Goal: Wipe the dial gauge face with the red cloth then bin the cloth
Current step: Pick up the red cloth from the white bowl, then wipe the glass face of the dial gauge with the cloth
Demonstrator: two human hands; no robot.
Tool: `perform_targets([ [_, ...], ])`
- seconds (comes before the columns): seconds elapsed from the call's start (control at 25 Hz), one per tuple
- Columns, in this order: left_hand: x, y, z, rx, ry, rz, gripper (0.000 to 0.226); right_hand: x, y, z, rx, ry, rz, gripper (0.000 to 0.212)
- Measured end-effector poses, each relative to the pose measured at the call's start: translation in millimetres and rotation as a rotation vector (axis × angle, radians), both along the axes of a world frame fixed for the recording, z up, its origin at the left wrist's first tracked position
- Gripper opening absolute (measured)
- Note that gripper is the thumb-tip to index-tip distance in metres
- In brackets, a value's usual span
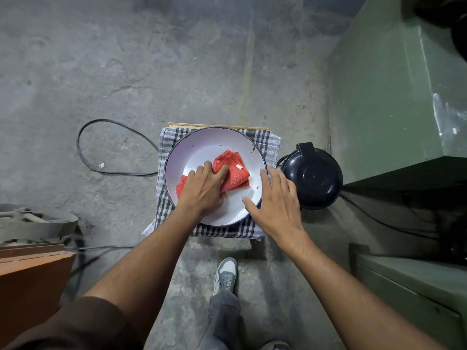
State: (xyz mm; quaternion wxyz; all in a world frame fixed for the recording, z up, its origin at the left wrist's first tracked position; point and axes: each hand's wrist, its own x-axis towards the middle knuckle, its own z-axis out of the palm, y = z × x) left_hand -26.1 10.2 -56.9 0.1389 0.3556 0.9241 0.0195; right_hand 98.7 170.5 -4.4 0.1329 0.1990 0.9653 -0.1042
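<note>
A folded red cloth (233,170) with a small white tag lies in a white enamel bowl (202,145). My left hand (206,189) rests flat on the cloth's near-left part, fingers spread over it and pressing down. My right hand (275,200) sits open on the bowl's right rim, fingers apart, holding nothing. A white object peeks out under the cloth at its right edge; I cannot tell what it is. No dial gauge face is visible. A black bin with a closed lid (313,176) stands on the floor just right of the bowl.
The bowl sits on a checked towel (166,147) draped over a small wooden stool. A black cable (83,152) loops on the concrete floor to the left. Green metal cabinets (394,97) stand on the right. Brown boards (32,274) lie at the lower left. My shoe (226,274) is below the stool.
</note>
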Motion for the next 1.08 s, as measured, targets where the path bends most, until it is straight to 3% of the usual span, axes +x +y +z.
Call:
perform_targets([
  [0.28, 3.4, 9.6, 23.1, 0.054, 0.024, 0.032, 0.048, 5.4, 8.2, 17.0, 0.017, 0.031, -0.024, 0.084],
  [0.52, -4.5, 42.3, 91.7, 0.135, 0.085, 0.006, 0.051, -1.6, 30.3, 68.5, 0.04, 0.126, -0.063, 0.084],
  [0.8, -12.4, 130.1, 220.4, 0.351, 0.241, -0.105, 0.058, 14.3, 92.0, 183.2, 0.183, 0.294, -0.198, 0.088],
  [1.08, 22.3, 239.8, 377.5, 0.574, 0.427, -0.283, 0.06, 74.8, 180.4, 339.1, 0.415, 0.485, -0.378, 0.088],
])
